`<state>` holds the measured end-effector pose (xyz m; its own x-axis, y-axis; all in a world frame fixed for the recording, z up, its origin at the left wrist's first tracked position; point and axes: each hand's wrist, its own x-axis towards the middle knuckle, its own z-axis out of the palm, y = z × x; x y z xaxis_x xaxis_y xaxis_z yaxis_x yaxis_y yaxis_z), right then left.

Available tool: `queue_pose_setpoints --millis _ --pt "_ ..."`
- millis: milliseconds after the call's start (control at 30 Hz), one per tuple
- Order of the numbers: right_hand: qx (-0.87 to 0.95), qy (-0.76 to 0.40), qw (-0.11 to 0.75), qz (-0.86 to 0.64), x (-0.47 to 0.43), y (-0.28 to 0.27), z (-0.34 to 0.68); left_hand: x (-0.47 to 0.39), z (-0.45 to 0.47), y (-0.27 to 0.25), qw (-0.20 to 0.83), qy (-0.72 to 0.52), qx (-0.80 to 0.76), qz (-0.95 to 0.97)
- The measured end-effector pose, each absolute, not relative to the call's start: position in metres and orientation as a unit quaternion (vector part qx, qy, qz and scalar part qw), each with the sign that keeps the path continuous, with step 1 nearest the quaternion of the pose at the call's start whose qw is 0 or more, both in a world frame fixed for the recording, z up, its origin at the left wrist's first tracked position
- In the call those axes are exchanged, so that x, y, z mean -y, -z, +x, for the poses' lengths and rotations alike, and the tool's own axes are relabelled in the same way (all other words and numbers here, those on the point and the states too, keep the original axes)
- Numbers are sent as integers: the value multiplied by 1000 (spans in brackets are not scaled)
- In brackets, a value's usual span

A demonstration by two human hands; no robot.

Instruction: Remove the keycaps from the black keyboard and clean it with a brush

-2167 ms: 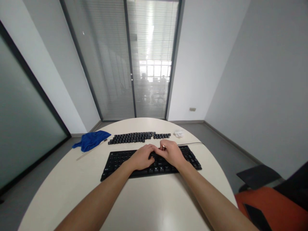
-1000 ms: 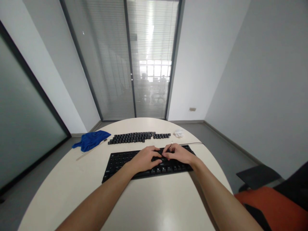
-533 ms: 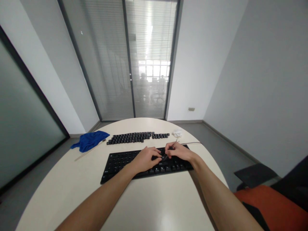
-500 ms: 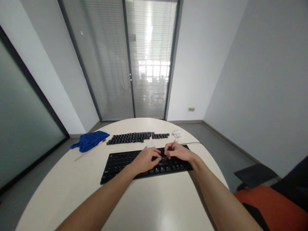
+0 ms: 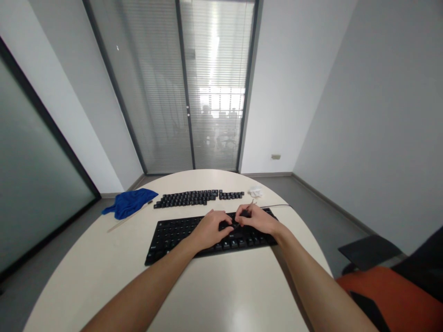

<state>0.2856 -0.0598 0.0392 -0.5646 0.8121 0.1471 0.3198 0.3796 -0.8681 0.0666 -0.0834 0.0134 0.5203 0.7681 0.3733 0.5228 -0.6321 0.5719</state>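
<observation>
A black keyboard (image 5: 169, 237) lies on the round white table, with many of its key places bare of caps. Over its middle, my left hand (image 5: 211, 229) has its thumb and forefinger curled close together; whatever lies between the tips is too small to make out. Beside it, my right hand (image 5: 256, 219) is closed around a slim tweezers-like tool (image 5: 254, 202). One end of this tool sticks up above the knuckles, and the other points down at the keys next to my left fingertips.
Rows of loose black keycaps (image 5: 187, 198) lie behind the keyboard. To their left are a blue cloth (image 5: 131, 203) and a thin wooden-handled brush (image 5: 129, 217). Crumpled white tissue (image 5: 255, 191) sits at the back right, near the cable (image 5: 277, 205). An orange chair (image 5: 387, 295) stands at right.
The fingers of my right hand have shifted slightly toward the left hand, and the tool's lower end sits closer to the left fingertips. Everything else stays in place.
</observation>
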Motion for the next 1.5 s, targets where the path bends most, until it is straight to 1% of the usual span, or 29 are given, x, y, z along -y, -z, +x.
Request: queue_pose_setpoints --millis 100,300,567,700,767,900,967,1100,1200,1367,1500 --pt "775 -420 307 -358 61 -38 285 82 66 -15 223 -333 -377 835" --pt "771 -414 317 -366 62 -35 283 78 66 -11 331 -367 -373 785" --pt "759 -433 326 -359 65 -39 279 79 64 -16 350 -369 -372 777" --pt "750 -424 359 -359 64 -41 281 79 63 -16 369 -368 -351 778" --pt "743 -406 388 -365 62 -41 282 79 63 -14 339 -363 -358 791" --pt "716 -359 436 -411 53 -38 285 82 65 -11 221 -327 -384 835" --pt "700 -345 448 -437 49 -35 286 83 66 -12 191 -306 -391 846" --pt "691 -333 445 -463 43 -29 289 82 66 -17 183 -282 -399 853" --pt "683 -329 436 -486 41 -28 291 75 64 -31 175 -283 -413 848" --pt "688 -315 423 -498 39 -26 291 51 55 -64 111 -328 -472 811" --pt "694 -318 419 -491 39 -24 292 31 50 -68 69 -339 -504 791"
